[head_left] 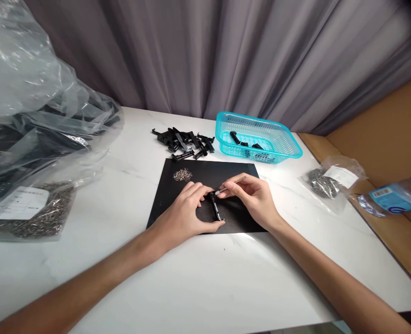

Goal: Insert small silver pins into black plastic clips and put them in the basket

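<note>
My left hand (pixel 187 208) grips a slim black plastic part (pixel 215 207) by its two ends, thumb at the near end and fingers at the far end. The part stays low over a black mat (pixel 170 195). Between the fingertips of my right hand (pixel 252 195) is a thin metal tweezers-like tool (pixel 231 185), its tip at the far end of the black part. Whether the tool's tip pinches anything is too small to tell. A small pile of shiny metal pins (pixel 182 175) lies on the mat beyond my left hand.
Behind the mat sit a heap of similar black parts (pixel 184 141) and a turquoise basket (pixel 259 155) with a few black pieces inside. Large plastic bags (pixel 48 116) and a bag of metal pieces (pixel 34 213) occupy the left. Another small bag (pixel 325 181) and a cardboard box (pixel 393 125) are at right.
</note>
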